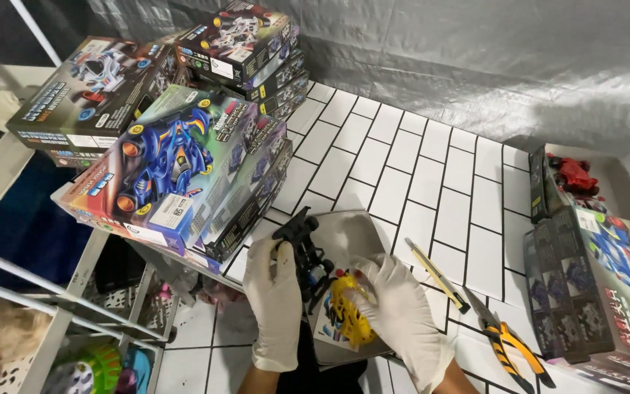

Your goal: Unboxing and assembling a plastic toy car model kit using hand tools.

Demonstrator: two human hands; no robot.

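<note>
Near the front edge of the white tiled table, both gloved hands work over a grey tray. Left hand is closed around a black toy car chassis, holding it tilted over the tray. Right hand grips a yellow car shell, which touches a sticker sheet lying on the tray. Just right of the tray lies a slim craft knife, and beyond it, near the right edge, yellow-handled cutters. Stacked kit boxes stand at far left, overhanging the table edge. More boxes stand at right, one open with a red car inside.
</note>
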